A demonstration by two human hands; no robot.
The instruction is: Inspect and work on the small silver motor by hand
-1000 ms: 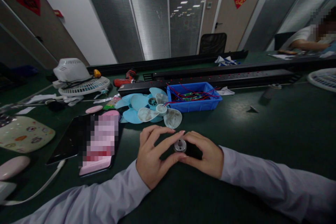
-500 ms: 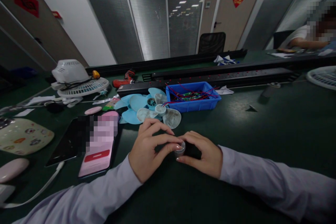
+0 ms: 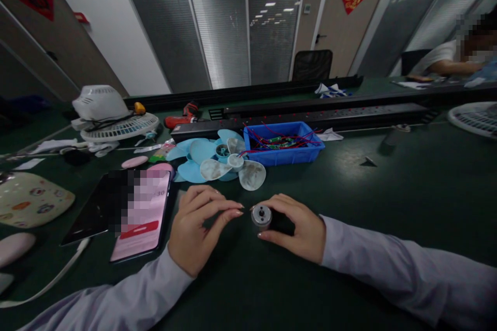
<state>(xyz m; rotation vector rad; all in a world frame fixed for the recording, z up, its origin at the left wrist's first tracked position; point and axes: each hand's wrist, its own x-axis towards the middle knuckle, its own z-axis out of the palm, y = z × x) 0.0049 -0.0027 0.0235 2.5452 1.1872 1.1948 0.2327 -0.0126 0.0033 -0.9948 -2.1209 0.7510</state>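
A dark green table is seen, strewn with fan parts. Toward the back a blue bin of red wires is set, with pale blue fan blades just to its left and a phone nearer on the left. At the near middle a small motor is held on the tabletop by the right hand, whose thumb and fingers are curled about its body. Its long axis is laid roughly sideways, the silver shaft end turned toward the left hand. That hand is half open, holds nothing, and its fingertips are placed just beside the motor's face, not touching.
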